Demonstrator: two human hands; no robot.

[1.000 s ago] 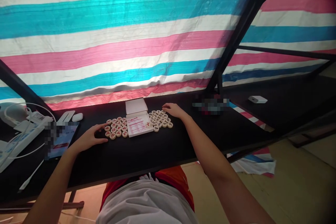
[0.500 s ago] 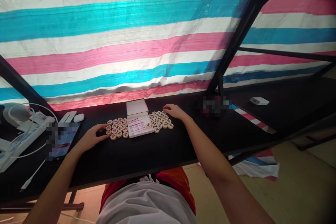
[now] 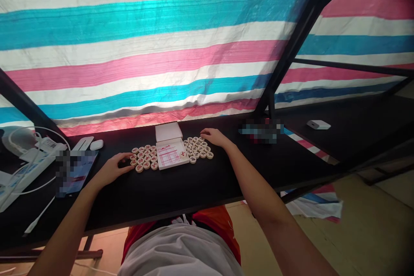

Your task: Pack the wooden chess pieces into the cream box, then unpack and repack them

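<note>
Xiangqi pieces with red characters (image 3: 146, 158) lie in neat rows on the left of an open white box (image 3: 169, 158), which has pink line drawings inside. To its right sits a second group of pieces with dark characters (image 3: 196, 148). My left hand (image 3: 115, 167) rests at the outer edge of the red group, thumb and fingers apart, the tips touching or nearly touching the end pieces. At the far right corner of the dark group, my right hand (image 3: 216, 136) lies on the table with its fingers loosely stretched out; I see nothing held in it.
On the black table (image 3: 145, 198), a phone (image 3: 77, 177), a white earbud case (image 3: 97, 144), a power strip (image 3: 29, 174) and cables lie to the left. A blurred-out item (image 3: 263, 133) and a white adapter (image 3: 318, 124) are at the right. Striped sheeting (image 3: 145, 60) hangs behind.
</note>
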